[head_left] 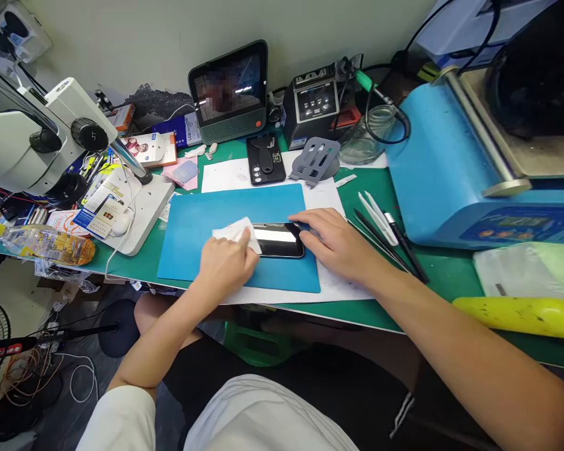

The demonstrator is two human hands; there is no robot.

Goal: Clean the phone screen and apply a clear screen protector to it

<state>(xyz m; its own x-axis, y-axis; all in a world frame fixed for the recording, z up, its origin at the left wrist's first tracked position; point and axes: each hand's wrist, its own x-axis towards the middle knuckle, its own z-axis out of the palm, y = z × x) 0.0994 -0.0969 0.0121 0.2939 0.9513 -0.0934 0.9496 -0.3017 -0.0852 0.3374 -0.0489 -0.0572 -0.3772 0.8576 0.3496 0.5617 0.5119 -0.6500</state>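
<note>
A black phone (277, 240) lies screen-up on a blue work mat (192, 232). My left hand (226, 263) has its fingers closed on a white wipe (235, 230) that rests on the phone's left end. At the phone's right end, my right hand (336, 241) lies over the edge with fingers bent, holding it against the mat.
A microscope (42, 141) stands at the left on its white base. At the back are a small screen (229, 91), a soldering station (314, 103), a phone case (266, 160) and a grey stand (316, 160). Tweezers and tools (385, 228) lie to the right, beside a blue roller machine (455, 169).
</note>
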